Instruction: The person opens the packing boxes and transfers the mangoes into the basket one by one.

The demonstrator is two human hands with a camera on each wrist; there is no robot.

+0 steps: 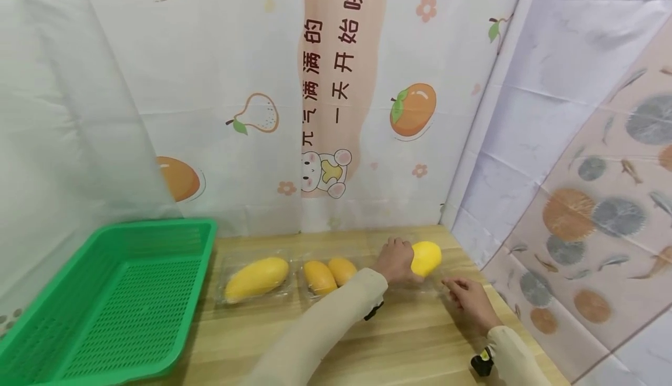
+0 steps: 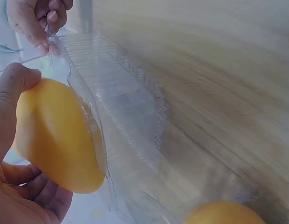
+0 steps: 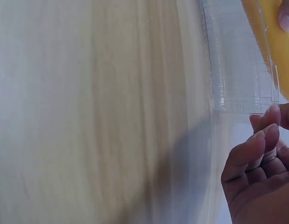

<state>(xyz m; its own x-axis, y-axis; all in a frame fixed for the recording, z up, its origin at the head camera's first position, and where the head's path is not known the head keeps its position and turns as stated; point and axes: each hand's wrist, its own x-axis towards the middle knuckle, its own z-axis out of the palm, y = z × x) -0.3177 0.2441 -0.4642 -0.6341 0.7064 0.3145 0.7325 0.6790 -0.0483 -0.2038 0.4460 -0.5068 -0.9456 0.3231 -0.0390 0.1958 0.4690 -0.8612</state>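
Observation:
My left hand [image 1: 397, 259] grips a yellow mango [image 1: 426, 258] at the right of the table, its thumb and fingers around the fruit in the left wrist view [image 2: 58, 135]. Against the mango stands the edge of a clear plastic box [image 2: 126, 98]. My right hand [image 1: 469, 298] pinches the box's corner between thumb and fingertips, as the right wrist view shows, with the box [image 3: 237, 56] reaching away from the fingers [image 3: 270, 121]. How far the mango sits inside the box I cannot tell.
Left of the hands, a clear box holds two orange mangoes [image 1: 320, 277]; beside it another holds one large yellow mango [image 1: 257, 279]. A green basket [image 1: 181, 316] stands at the far left. Printed curtains [image 1: 210, 83] hang behind and at the right of the wooden table [image 1: 409, 339].

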